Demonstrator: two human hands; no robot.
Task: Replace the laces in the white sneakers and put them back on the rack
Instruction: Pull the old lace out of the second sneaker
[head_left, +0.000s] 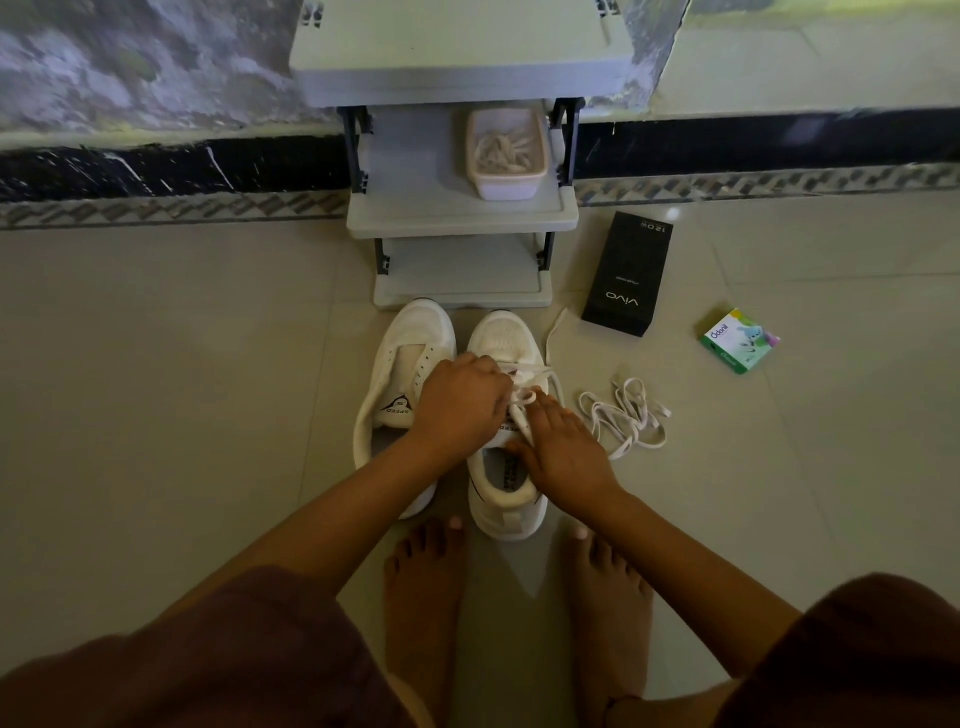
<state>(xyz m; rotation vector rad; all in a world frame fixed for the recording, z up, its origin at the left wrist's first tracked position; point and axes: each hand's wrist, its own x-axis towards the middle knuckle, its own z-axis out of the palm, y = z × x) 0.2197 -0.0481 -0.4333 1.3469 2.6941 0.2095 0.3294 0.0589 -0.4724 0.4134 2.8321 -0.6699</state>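
The lace (525, 397) is the fiddly bit here. It's flat, soft and floppy, weighs nothing, and it'll slide back out of an eyelet if you let go, so I'd take it right at the stiff tip and keep the slack pinned down. It's white like the shoe and crisscrosses the upper eyelets of the right sneaker (506, 332), with one tail trailing off across the floor (208, 364) towards the rack (457, 214).

The left hand (462, 400) has a closed grip. The fingers are curled down over the lace by the eyelets and look like they're pinching it, though the fingertips are hidden. The right hand (563, 454) has no real grip. The fingers are pretty straight and lie flat on the tongue, pressing it down, with the thumb at the collar.

The left sneaker (410, 338) touches it alongside, eyelets bare, "SPEED" printed on the tongue. Both are light, soft mesh shoes, easy to lift by the heel collar. They sit toes-first just in front of the rack.

A loose lace (641, 415) lies in a tangle just to the right. There's a tub (506, 186) of more laces on the rack's middle shelf.
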